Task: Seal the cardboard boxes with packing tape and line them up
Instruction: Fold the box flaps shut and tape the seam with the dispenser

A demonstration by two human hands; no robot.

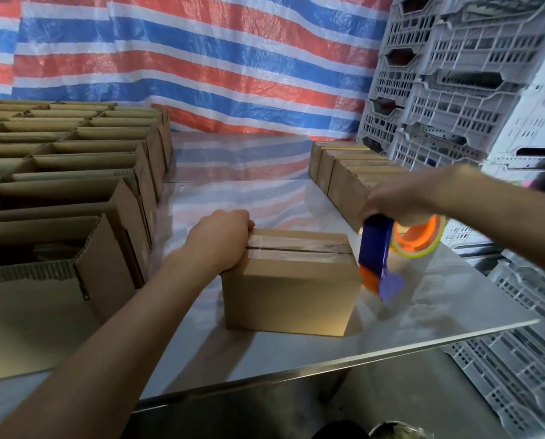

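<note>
The bare left arm reaches forward from the lower left, and the left hand (pixel 220 239) lies palm down, its fingers curled over the left end of the box (pixel 290 293). The right arm comes in from the right. The right hand (pixel 401 198), blurred, grips the tape dispenser (pixel 375 242) from above.

Head-worn camera looks forward and down, close over the table (pixel 423 315).
</note>
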